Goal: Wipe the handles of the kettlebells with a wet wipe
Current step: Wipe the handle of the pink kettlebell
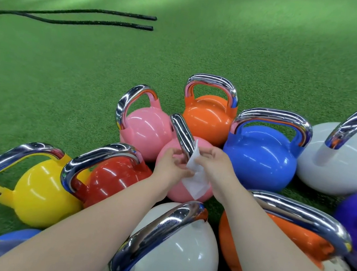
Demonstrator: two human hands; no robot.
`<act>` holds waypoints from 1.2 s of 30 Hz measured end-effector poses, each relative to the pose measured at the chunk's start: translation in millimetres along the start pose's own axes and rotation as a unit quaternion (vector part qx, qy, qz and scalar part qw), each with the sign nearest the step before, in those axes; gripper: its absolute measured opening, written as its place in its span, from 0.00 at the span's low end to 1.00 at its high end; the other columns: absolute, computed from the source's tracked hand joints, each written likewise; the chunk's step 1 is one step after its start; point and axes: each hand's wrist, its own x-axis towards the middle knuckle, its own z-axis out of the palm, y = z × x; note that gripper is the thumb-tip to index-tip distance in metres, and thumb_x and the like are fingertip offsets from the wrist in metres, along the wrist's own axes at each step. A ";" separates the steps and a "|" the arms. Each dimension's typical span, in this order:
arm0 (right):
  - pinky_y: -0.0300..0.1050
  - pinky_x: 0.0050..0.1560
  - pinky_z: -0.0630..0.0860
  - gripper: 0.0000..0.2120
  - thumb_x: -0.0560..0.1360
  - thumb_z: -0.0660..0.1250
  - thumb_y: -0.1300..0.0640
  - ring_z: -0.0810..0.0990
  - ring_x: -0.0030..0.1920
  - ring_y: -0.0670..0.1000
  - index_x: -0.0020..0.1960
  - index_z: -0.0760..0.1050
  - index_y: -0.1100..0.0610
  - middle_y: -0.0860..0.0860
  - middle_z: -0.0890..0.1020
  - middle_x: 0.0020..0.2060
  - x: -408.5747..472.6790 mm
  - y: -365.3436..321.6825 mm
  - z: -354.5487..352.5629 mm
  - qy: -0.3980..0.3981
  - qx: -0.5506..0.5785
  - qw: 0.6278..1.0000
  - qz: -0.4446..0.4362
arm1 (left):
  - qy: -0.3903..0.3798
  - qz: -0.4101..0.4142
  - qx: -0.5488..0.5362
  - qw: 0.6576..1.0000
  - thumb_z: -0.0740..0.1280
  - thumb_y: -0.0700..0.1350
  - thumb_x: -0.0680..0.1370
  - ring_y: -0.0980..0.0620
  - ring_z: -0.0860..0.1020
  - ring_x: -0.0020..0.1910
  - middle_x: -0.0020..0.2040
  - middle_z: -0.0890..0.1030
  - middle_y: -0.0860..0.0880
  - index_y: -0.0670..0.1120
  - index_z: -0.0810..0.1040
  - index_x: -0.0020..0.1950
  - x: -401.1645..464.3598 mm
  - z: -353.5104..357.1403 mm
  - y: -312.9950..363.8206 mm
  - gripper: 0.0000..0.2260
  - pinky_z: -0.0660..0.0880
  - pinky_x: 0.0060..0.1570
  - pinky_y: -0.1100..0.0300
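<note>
Your right hand (212, 162) pinches the white wet wipe (194, 176) against the chrome handle (183, 135) of the middle pink kettlebell (204, 145), which stands on the green turf floor (88, 73) among other coloured kettlebells. Your left hand (171, 166) pinches the wipe's edge, beside the handle.
</note>
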 end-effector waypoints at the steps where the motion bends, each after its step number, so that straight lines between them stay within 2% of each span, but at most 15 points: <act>1: 0.32 0.37 0.69 0.09 0.78 0.59 0.64 0.74 0.43 0.45 0.55 0.74 0.58 0.49 0.77 0.44 -2.1 2.2 1.7 -0.014 -0.018 1.000 -0.002 | -0.002 -0.003 0.042 0.999 0.70 0.31 0.71 0.48 0.76 0.48 0.52 0.77 0.42 0.44 0.67 0.58 -0.2 0.4 -2.5 0.20 0.74 0.51 0.57; 3: 0.36 0.36 0.70 0.08 0.79 0.58 0.60 0.74 0.41 0.46 0.54 0.75 0.59 0.49 0.77 0.41 -3.6 5.4 4.5 -0.031 -0.050 0.998 -0.003 | -0.001 0.000 0.145 0.990 0.71 0.38 0.72 0.48 0.75 0.48 0.49 0.75 0.44 0.45 0.67 0.54 3.1 -0.8 -8.1 0.16 0.73 0.51 0.55; 6: 0.47 0.47 0.73 0.10 0.78 0.60 0.57 0.75 0.46 0.53 0.56 0.74 0.61 0.52 0.76 0.42 -4.7 3.1 11.0 -0.030 -0.103 0.994 -0.023 | 0.012 0.026 0.263 0.964 0.73 0.45 0.71 0.48 0.74 0.45 0.44 0.74 0.47 0.46 0.69 0.49 12.0 -8.9 -4.3 0.14 0.73 0.48 0.55; 8: 0.50 0.50 0.72 0.09 0.77 0.63 0.56 0.75 0.47 0.55 0.54 0.74 0.60 0.54 0.77 0.44 -2.9 1.1 14.1 -0.015 -0.136 0.990 -0.032 | 0.002 0.050 0.311 0.949 0.74 0.46 0.70 0.49 0.73 0.44 0.43 0.74 0.48 0.46 0.70 0.46 16.3 -16.7 7.0 0.14 0.69 0.44 0.59; 12: 0.40 0.42 0.64 0.04 0.79 0.60 0.54 0.71 0.44 0.50 0.48 0.68 0.55 0.46 0.71 0.35 1.6 -3.4 16.9 -0.003 -0.217 0.975 -0.047 | -0.040 0.100 0.375 0.921 0.74 0.46 0.70 0.55 0.70 0.35 0.35 0.72 0.54 0.46 0.69 0.43 18.0 -33.4 35.6 0.13 0.63 0.29 0.69; 14: 0.39 0.41 0.62 0.05 0.79 0.59 0.54 0.70 0.45 0.49 0.50 0.70 0.55 0.48 0.73 0.39 3.1 -8.6 18.0 -0.007 -0.240 0.969 -0.063 | -0.054 0.115 0.406 0.905 0.73 0.44 0.71 0.53 0.72 0.37 0.34 0.72 0.54 0.47 0.69 0.43 19.8 -40.3 47.8 0.12 0.64 0.31 0.67; 17: 0.40 0.44 0.62 0.14 0.80 0.58 0.52 0.71 0.48 0.49 0.59 0.71 0.61 0.51 0.73 0.46 4.1 -18.9 20.5 -0.030 -0.253 0.964 -0.076 | -0.076 0.142 0.451 0.878 0.72 0.42 0.72 0.51 0.72 0.42 0.34 0.71 0.55 0.45 0.73 0.48 23.3 -50.6 66.3 0.09 0.66 0.34 0.64; 19: 0.40 0.40 0.60 0.13 0.79 0.59 0.53 0.70 0.48 0.49 0.58 0.70 0.61 0.53 0.74 0.47 6.2 -22.2 20.8 -0.044 -0.268 0.959 -0.080 | -0.092 0.164 0.479 0.858 0.71 0.41 0.73 0.53 0.71 0.42 0.34 0.69 0.57 0.42 0.76 0.51 26.0 -58.3 75.8 0.09 0.65 0.33 0.66; 21: 0.39 0.39 0.58 0.15 0.79 0.60 0.56 0.68 0.48 0.49 0.62 0.68 0.62 0.57 0.75 0.51 9.3 -25.6 23.1 -0.048 -0.306 0.948 -0.080 | -0.109 0.173 0.490 0.847 0.70 0.41 0.73 0.54 0.71 0.43 0.34 0.69 0.58 0.42 0.75 0.52 31.8 -66.4 80.8 0.10 0.63 0.31 0.65; 23: 0.40 0.39 0.58 0.17 0.79 0.60 0.58 0.70 0.49 0.49 0.66 0.66 0.63 0.56 0.75 0.52 13.8 -30.8 25.9 -0.046 -0.342 0.935 -0.084 | -0.117 0.173 0.486 0.849 0.70 0.41 0.73 0.54 0.72 0.43 0.34 0.69 0.58 0.45 0.73 0.49 41.4 -72.8 80.1 0.08 0.63 0.30 0.65; 25: 0.41 0.44 0.62 0.15 0.80 0.59 0.57 0.73 0.54 0.50 0.65 0.67 0.62 0.51 0.75 0.55 18.4 -36.3 32.0 -0.046 -0.375 0.922 -0.090 | -0.112 0.168 0.468 0.861 0.70 0.40 0.73 0.55 0.72 0.42 0.35 0.72 0.57 0.49 0.69 0.42 51.2 -78.9 78.2 0.10 0.63 0.30 0.71; 27: 0.44 0.45 0.65 0.17 0.80 0.58 0.54 0.75 0.57 0.56 0.64 0.64 0.63 0.57 0.76 0.58 24.8 -42.3 39.3 -0.037 -0.410 0.909 -0.062 | -0.107 0.169 0.444 0.873 0.70 0.39 0.72 0.55 0.73 0.39 0.34 0.73 0.57 0.52 0.64 0.38 60.4 -85.0 75.9 0.15 0.63 0.30 0.74; 30: 0.46 0.47 0.68 0.20 0.80 0.58 0.52 0.75 0.58 0.60 0.63 0.62 0.66 0.61 0.76 0.59 43.3 -49.7 49.8 -0.039 -0.457 0.888 -0.010 | -0.075 0.181 0.385 0.902 0.68 0.37 0.72 0.59 0.71 0.34 0.35 0.74 0.57 0.49 0.70 0.45 73.6 -92.7 75.1 0.10 0.65 0.29 0.75; 33: 0.46 0.51 0.70 0.21 0.79 0.59 0.52 0.75 0.60 0.60 0.64 0.64 0.66 0.61 0.75 0.61 65.5 -59.6 58.6 -0.038 -0.486 0.873 0.019 | -0.047 0.188 0.302 0.934 0.66 0.35 0.73 0.63 0.69 0.33 0.43 0.76 0.51 0.43 0.73 0.55 87.1 -98.7 75.3 0.11 0.65 0.28 0.78; 36: 0.44 0.48 0.69 0.18 0.79 0.57 0.56 0.74 0.60 0.60 0.65 0.67 0.65 0.59 0.74 0.62 87.4 -69.8 67.2 -0.067 -0.520 0.851 0.028 | -0.060 0.195 0.290 0.935 0.67 0.36 0.74 0.64 0.69 0.34 0.47 0.77 0.50 0.41 0.75 0.56 101.6 -102.0 71.9 0.11 0.64 0.31 0.81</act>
